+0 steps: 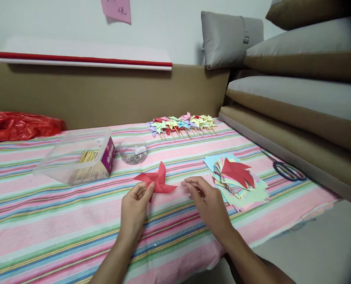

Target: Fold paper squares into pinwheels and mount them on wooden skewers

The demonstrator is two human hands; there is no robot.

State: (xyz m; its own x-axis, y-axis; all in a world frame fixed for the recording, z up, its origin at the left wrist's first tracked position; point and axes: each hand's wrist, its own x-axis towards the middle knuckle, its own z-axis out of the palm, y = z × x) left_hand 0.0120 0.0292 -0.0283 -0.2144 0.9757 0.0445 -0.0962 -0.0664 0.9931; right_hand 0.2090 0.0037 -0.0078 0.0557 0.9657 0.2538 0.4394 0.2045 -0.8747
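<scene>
A red paper pinwheel [158, 179] is held just above the striped cloth, pinched at its lower edge by my left hand [135, 209]. My right hand [206, 201] hovers to the right of it, fingers curled loosely and apart, holding nothing I can see. Right of that hand lies a stack of cut coloured paper squares [237, 179] with a red piece on top. Further back, a row of finished pinwheels on sticks [183, 124] lies on the cloth.
A clear plastic box [77, 156] with wooden sticks and a purple packet sits at left. Beside it is a small clear tub of pins [133, 154]. Scissors [286, 169] lie at right near stacked cushions [296, 94]. A red plastic bag [18, 125] lies far left.
</scene>
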